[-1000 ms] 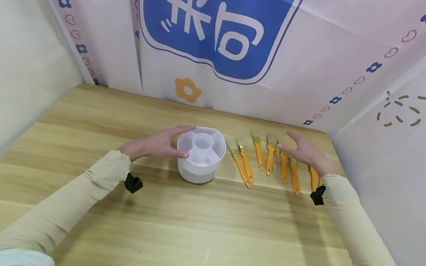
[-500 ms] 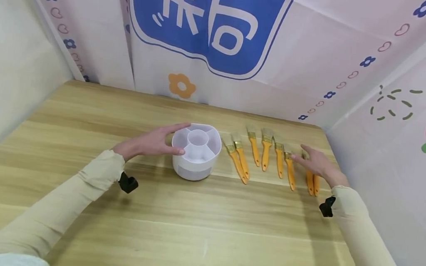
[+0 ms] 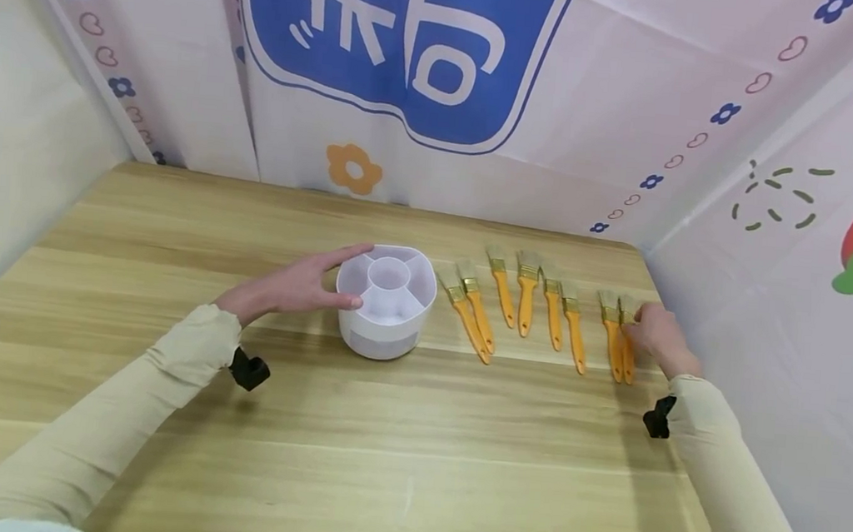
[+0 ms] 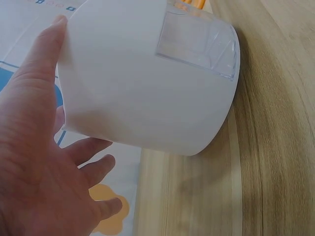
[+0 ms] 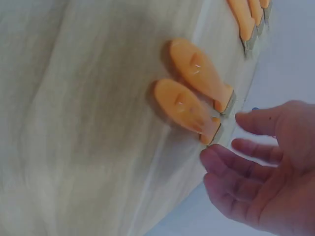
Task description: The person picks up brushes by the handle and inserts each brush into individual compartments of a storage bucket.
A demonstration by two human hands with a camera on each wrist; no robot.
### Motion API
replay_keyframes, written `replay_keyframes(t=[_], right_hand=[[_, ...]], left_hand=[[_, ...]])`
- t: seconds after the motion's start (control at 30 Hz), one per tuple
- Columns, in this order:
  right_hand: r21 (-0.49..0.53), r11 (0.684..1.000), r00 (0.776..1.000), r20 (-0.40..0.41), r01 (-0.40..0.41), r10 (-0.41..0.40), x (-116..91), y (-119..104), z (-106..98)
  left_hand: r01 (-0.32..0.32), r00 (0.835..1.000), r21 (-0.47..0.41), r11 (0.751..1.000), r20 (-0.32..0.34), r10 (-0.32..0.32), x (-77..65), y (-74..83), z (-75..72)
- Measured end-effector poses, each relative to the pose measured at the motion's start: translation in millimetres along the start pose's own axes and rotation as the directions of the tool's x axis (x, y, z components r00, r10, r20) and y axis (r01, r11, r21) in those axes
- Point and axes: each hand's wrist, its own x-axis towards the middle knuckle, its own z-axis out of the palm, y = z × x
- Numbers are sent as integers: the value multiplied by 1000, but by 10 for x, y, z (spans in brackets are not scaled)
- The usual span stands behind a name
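Observation:
My left hand (image 3: 285, 288) spans the left side of a round white plastic organizer (image 3: 382, 333), its index finger and thumb stretched along the rim. In the left wrist view the thumb (image 4: 47, 49) touches the organizer's edge, while other fingers hang loose beside the white wall. Over on the right, my right hand (image 3: 657, 338) is at the ferrule of the rightmost paintbrush (image 3: 628, 364), which has an orange handle. The right wrist view shows a gap between thumb and fingers, close to that brush's handle (image 5: 179, 103), with a second brush (image 5: 197, 69) beside it.
Several more orange-handled paintbrushes (image 3: 525, 303) lie fanned out between organizer and right hand, bristles toward the back wall. The wooden tabletop (image 3: 352, 452) ends at printed walls (image 3: 575, 102) on the back, left and right.
My right hand has moved right and down over the brushes to the rightmost one, its fingers drawing closer together. The left hand keeps its place at the organizer; the view has shifted slightly.

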Motion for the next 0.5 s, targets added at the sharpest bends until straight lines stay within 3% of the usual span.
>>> replay_keyframes(t=[0.23,0.5], right_hand=[[6,993,993,0,-118,118,14,-2,53],[-24,992,991,39,-125,126,3,26,137]], left_hand=[[18,1000,2,1000,-10,-18,-49,-49,4],[-7,1000,14,1000,-24,7,-25,-24,5]])
